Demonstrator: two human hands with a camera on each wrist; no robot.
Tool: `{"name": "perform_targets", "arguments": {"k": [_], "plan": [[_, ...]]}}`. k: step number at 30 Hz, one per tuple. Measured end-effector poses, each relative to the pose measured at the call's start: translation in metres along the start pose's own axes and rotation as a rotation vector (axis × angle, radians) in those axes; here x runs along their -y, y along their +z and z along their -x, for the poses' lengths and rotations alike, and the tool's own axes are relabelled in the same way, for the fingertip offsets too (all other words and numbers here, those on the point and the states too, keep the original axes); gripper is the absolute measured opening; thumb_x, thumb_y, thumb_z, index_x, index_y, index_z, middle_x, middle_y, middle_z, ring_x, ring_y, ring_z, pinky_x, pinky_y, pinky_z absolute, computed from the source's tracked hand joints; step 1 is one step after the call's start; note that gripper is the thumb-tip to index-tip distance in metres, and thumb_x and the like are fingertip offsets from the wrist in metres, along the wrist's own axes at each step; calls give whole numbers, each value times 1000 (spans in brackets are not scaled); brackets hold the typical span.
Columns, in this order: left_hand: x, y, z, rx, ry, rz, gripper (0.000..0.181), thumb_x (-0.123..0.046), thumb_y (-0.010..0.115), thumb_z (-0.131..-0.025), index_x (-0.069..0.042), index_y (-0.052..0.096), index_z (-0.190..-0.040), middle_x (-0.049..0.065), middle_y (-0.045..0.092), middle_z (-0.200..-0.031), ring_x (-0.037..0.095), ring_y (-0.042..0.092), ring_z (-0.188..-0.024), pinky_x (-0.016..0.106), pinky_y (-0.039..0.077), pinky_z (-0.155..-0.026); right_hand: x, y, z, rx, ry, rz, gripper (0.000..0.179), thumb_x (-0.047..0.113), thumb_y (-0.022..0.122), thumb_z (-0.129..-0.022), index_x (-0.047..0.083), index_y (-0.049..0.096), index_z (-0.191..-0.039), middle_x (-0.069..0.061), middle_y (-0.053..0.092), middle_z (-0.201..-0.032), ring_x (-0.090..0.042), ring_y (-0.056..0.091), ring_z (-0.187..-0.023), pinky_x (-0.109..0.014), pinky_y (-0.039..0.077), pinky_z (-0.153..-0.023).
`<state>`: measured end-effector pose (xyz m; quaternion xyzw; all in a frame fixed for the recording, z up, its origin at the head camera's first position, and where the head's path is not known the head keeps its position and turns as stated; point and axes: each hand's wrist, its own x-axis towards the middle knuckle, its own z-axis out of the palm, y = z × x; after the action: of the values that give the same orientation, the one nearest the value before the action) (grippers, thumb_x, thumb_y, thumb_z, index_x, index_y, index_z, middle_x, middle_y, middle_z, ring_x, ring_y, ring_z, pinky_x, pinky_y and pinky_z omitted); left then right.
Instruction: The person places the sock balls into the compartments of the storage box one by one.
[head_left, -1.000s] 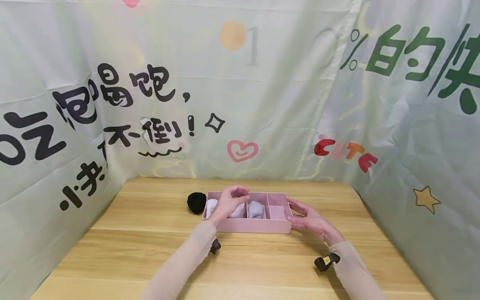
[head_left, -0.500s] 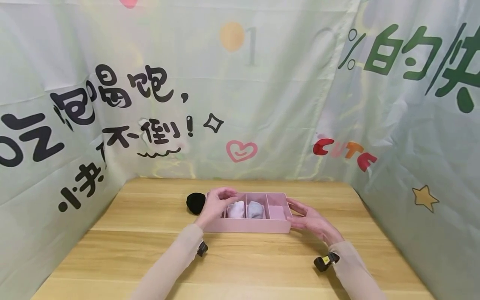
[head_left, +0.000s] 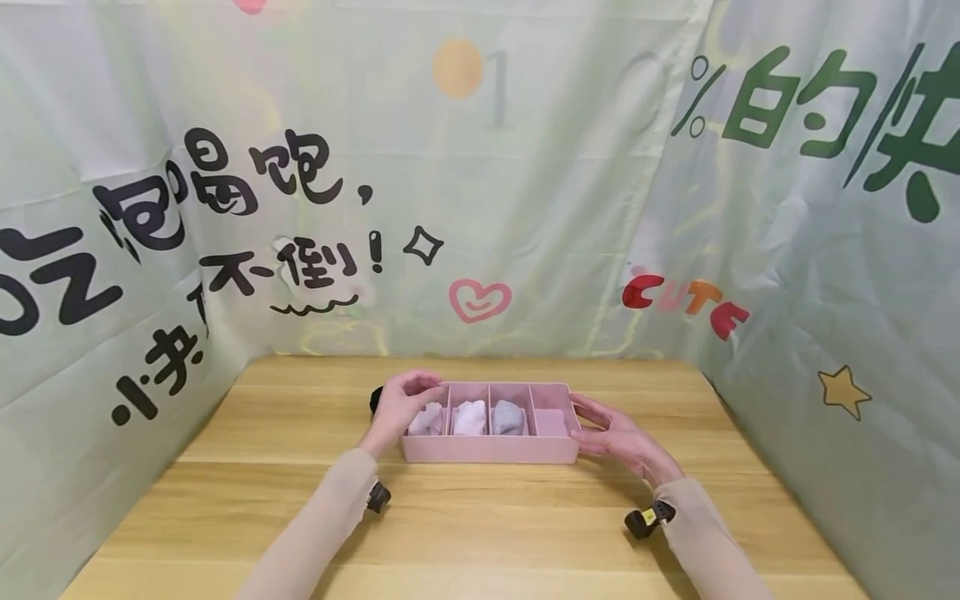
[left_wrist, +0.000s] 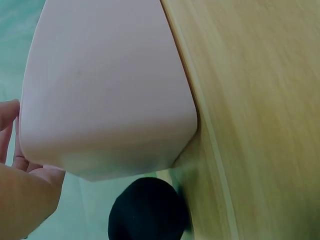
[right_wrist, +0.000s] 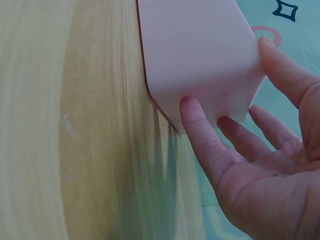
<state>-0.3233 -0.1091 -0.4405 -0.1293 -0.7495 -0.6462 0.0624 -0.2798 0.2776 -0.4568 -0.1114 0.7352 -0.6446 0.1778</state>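
Note:
A pink tray (head_left: 487, 451) with several compartments lies on the wooden table (head_left: 480, 525). Its three left compartments hold a white (head_left: 427, 420), a pale pink (head_left: 470, 417) and a grey rolled sock (head_left: 508, 417); the right one is bare. My left hand (head_left: 401, 402) hovers over the tray's left end with fingers loosely curved, holding nothing. Behind it lies a black rolled sock (head_left: 374, 401), mostly hidden; the left wrist view shows this black sock (left_wrist: 147, 210) just past the tray (left_wrist: 110, 90). My right hand (head_left: 611, 433) rests straight fingers (right_wrist: 200, 130) against the tray's right end (right_wrist: 195, 50).
Printed green cloth walls (head_left: 150, 250) enclose the table on the left, back and right. Bare wood lies in front of the tray and to both sides of it.
My left hand has slid left, from above the tray's middle compartments to its left end, uncovering the white sock. The right hand has stayed at the right end.

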Motion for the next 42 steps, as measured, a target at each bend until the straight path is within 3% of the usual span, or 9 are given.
{"name": "perform_targets", "arguments": {"k": [4, 11, 21, 27, 33, 37, 42], "plan": [[0, -6, 1, -24, -26, 6, 26, -6, 74, -85, 3, 69, -109, 23, 70, -103, 11, 64, -76, 23, 51, -63, -1, 0, 0, 16, -7, 8, 77, 5, 60, -96, 9, 15, -158, -21, 10, -163, -46, 24, -144, -37, 50, -99], [4, -20, -1, -75, -48, 42, 25, 0, 71, -86, 7, 67, -110, 28, 67, -107, 8, 61, -76, 22, 50, -63, 0, 0, 0, 19, -18, -4, 79, 6, 63, -94, 9, 16, -157, -20, 10, -163, -46, 24, -144, -38, 50, -100], [11, -50, -6, -138, -53, 29, 24, -2, 71, -87, 6, 67, -109, 8, 73, -95, 6, 64, -74, 26, 53, -64, 0, -2, 1, 12, -16, -10, 77, 4, 62, -95, 7, 16, -157, -23, 11, -162, -48, 29, -141, -38, 51, -99], [17, -65, -7, -159, -90, 15, 28, -4, 73, -86, 2, 67, -113, 3, 73, -101, 3, 64, -82, 24, 51, -66, 0, 0, 0, -1, -4, -18, 77, 4, 62, -95, 8, 17, -157, -22, 11, -163, -48, 28, -142, -38, 51, -98], [25, -75, -5, -194, -150, -30, 37, -3, 73, -85, 3, 65, -121, 5, 71, -107, 7, 59, -90, 21, 49, -67, -1, 1, 0, -7, 12, -17, 77, 4, 62, -94, 9, 17, -157, -20, 12, -163, -46, 26, -143, -37, 52, -98], [31, -80, -6, -169, -214, -66, 43, -7, 75, -85, -1, 64, -125, 15, 64, -126, 18, 54, -107, 20, 46, -75, -1, 1, 0, -13, 11, -18, 77, 4, 63, -94, 10, 19, -157, -19, 12, -163, -46, 27, -143, -37, 52, -98], [37, -83, -10, -134, -301, -79, 47, -11, 76, -84, -6, 63, -129, 16, 54, -136, 27, 46, -120, 25, 43, -74, 0, 1, 0, -10, 10, -18, 77, 5, 63, -94, 9, 19, -157, -19, 12, -163, -46, 27, -143, -37, 51, -99]]}}
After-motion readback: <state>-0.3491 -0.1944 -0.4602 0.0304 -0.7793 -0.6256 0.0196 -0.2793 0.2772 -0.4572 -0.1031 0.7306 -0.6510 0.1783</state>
